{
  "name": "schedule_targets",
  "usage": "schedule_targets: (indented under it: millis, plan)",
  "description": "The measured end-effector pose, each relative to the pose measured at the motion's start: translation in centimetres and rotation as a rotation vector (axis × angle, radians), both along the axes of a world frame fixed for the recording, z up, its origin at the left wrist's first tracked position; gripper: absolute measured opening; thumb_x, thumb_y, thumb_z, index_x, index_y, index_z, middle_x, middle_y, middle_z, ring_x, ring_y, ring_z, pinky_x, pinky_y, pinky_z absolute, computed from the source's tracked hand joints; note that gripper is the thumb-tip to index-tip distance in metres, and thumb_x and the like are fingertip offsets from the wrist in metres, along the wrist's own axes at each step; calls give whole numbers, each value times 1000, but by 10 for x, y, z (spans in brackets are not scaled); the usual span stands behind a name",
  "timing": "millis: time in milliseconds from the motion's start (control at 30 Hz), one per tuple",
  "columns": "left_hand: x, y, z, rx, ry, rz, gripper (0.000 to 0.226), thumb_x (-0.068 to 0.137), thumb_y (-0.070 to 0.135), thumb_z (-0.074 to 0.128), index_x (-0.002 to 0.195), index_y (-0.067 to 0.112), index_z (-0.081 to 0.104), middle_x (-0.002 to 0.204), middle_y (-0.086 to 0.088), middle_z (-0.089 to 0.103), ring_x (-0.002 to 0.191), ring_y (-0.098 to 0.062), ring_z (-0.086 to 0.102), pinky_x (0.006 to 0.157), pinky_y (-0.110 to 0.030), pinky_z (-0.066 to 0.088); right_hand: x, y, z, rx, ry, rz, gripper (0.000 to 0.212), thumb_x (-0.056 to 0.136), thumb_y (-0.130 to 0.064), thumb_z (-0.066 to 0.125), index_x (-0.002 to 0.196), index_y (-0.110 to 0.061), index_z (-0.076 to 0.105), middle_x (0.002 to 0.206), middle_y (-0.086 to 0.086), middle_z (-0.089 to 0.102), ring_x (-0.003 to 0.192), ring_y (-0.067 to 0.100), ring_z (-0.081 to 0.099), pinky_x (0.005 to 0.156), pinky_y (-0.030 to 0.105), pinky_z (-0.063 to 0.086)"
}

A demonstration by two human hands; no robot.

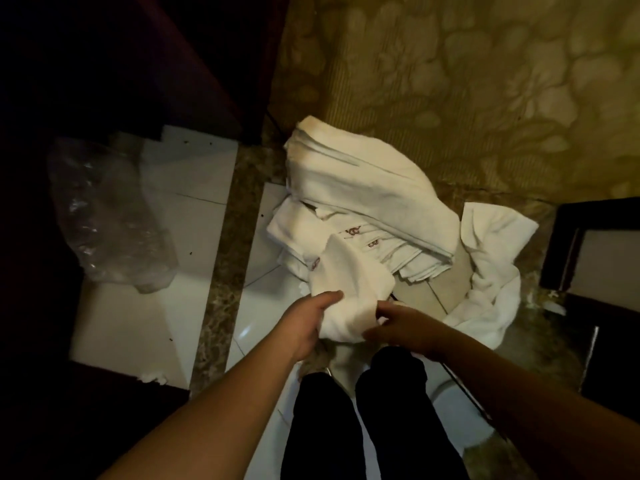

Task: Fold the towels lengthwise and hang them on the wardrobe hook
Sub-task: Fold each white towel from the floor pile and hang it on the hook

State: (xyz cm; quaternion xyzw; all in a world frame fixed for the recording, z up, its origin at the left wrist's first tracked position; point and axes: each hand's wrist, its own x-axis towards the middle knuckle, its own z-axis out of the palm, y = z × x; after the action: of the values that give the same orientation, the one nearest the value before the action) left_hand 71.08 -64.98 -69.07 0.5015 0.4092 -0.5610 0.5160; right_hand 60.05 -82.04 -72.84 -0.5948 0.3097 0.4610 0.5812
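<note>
White terry towel [349, 292], bunched, sits between both hands above the tiled floor [138, 323]: the left hand [308, 323] grips its left edge, the right hand [398, 327] pinches its right side. Just beyond lies the towel pile [363, 202]; a clear plastic bag [107, 216] lies far left.

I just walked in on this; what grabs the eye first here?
Two bare hands meet low in the middle, the left hand and right hand both gripping a white towel. Just beyond lies a heap of white towels on the floor, and a crumpled clear plastic bag sits to the left.
</note>
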Motion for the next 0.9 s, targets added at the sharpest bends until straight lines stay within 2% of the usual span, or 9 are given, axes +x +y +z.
schedule_targets:
  millis: [100, 167, 233, 300, 400, 500, 633, 733, 900]
  plan:
    - [9, 4, 37, -22, -108, -160, 37, 94, 3, 58, 131, -2, 60, 120, -18, 70, 104, -31, 68, 88, -36, 56, 18, -5, 44, 45, 89, -359, 56, 71, -67, 68, 91, -15, 72, 78, 5, 69, 67, 16, 61, 64, 27, 47]
    - [13, 8, 61, -77, -156, -250, 33, 92, 1, 60, 125, 1, 64, 110, -13, 75, 100, -26, 72, 87, -35, 58, 31, -12, 61, -62, 61, -476, 61, 79, -74, 58, 85, -14, 72, 84, 9, 67, 75, 21, 60, 72, 34, 47]
    - [16, 10, 92, -144, -189, -317, 22, 92, 0, 62, 110, 9, 69, 95, -4, 78, 84, -17, 75, 68, -26, 58, 42, -17, 80, -120, 41, -565, 57, 93, -68, 51, 93, -15, 73, 100, 8, 72, 93, 24, 65, 88, 41, 48]
    - [18, 13, 123, -178, -227, -399, 17, 90, 3, 65, 101, 15, 69, 87, 2, 78, 75, -10, 74, 58, -19, 52, 52, -13, 104, -8, 65, -661, 54, 96, -63, 50, 108, -15, 71, 111, 8, 76, 102, 23, 72, 92, 37, 52]
    - [18, 16, 168, -259, -303, -547, 20, 85, 12, 73, 101, 22, 67, 87, 12, 77, 77, -3, 72, 64, -17, 52, 60, 3, 144, 237, 109, -757, 47, 97, -50, 57, 126, -13, 66, 120, 12, 73, 108, 25, 72, 92, 38, 56]
    - [17, 25, 215, -328, -321, -637, 27, 71, 24, 78, 95, 29, 68, 89, 21, 76, 84, 2, 71, 74, -17, 54, 64, 20, 188, 243, 93, -742, 47, 97, -33, 64, 136, -6, 59, 124, 15, 71, 116, 33, 67, 104, 47, 50]
    - [13, 48, 270, -336, -335, -544, 15, 88, 24, 75, 102, 24, 69, 94, 18, 77, 88, 0, 72, 74, -16, 55, 59, 39, 249, 192, -67, -811, 43, 99, -19, 61, 141, -10, 54, 123, 15, 71, 114, 35, 68, 102, 51, 51]
    - [13, 61, 309, -313, -355, -342, 44, 86, 38, 72, 125, 19, 65, 115, 3, 75, 109, -18, 70, 92, -34, 56, 55, 47, 302, 208, -192, -753, 39, 98, -14, 60, 136, -16, 55, 117, 10, 74, 106, 30, 72, 86, 45, 60]
    - [19, 70, 380, -404, -317, -143, 59, 80, 53, 71, 128, 18, 69, 124, -13, 70, 112, -30, 69, 91, -43, 56, 49, 50, 404, 209, -340, -635, 47, 79, -12, 73, 125, -10, 61, 111, 15, 75, 108, 34, 69, 98, 51, 54]
